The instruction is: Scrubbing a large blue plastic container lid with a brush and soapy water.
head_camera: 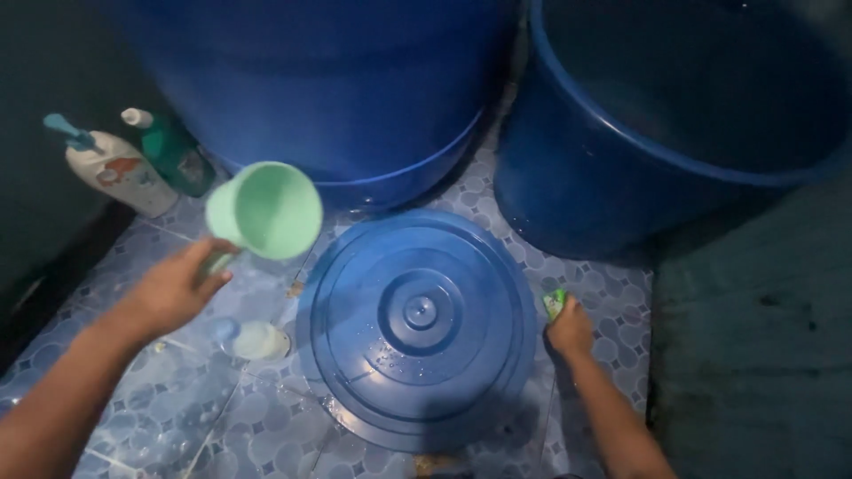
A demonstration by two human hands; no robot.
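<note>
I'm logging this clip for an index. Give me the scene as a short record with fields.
Setting: patterned tile floor, wet in places
Left hand: holds a light green dipper by its handle, mouth tilted toward the camera
Right hand: grips a small green sponge-like item beside the lid
Centre: round blue lid flat on the floor, water drops on it
Behind: blue barrel, open blue tub
Left edge: pump bottle, green bottle

My left hand [177,288] is raised, forearm reaching in from the lower left, fingers [211,266] curled closed around a handle. My right hand [569,328] is low, fingers closed, arm stretched forward from below.
</note>
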